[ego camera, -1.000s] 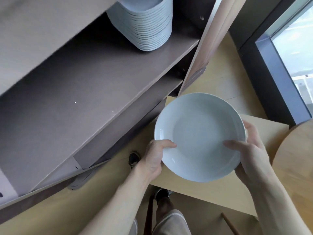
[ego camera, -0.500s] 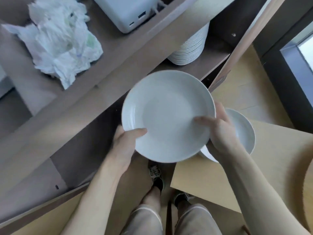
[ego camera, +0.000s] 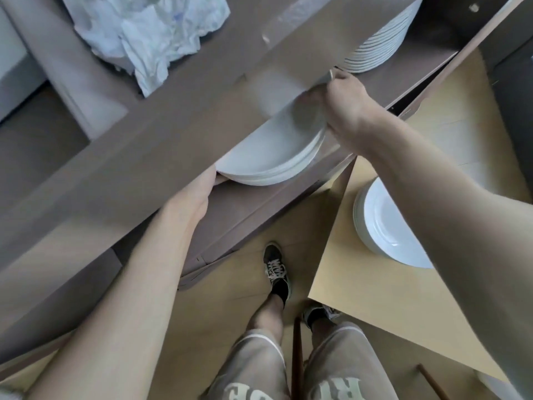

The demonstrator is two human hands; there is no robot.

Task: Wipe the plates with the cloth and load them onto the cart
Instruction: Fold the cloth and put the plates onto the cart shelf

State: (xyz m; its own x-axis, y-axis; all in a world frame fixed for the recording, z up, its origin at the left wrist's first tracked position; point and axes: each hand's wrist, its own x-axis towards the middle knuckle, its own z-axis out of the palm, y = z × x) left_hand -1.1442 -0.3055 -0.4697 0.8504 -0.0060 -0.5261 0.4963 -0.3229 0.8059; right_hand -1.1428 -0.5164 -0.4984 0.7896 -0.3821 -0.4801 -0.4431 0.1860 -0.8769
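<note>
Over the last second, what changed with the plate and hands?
The plate moved from above the table forward into the cart's middle shelf, onto a short stack. The right hand keeps gripping its rim; the left hand stays at its edge, fingers hidden. Tall stack, cloth and table plates unchanged.

Below my left hand (ego camera: 197, 194) I see grey-beige shorts (ego camera: 259, 368) with white hem piping and white lettering, black socks (ego camera: 281, 290), dark sneakers (ego camera: 276, 268) with white laces.

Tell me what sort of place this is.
Probably a restaurant or canteen service area: a shelved cart holds a tall stack of identical white plates, more plates wait on a wooden table, and a crumpled cloth lies on top.
</note>
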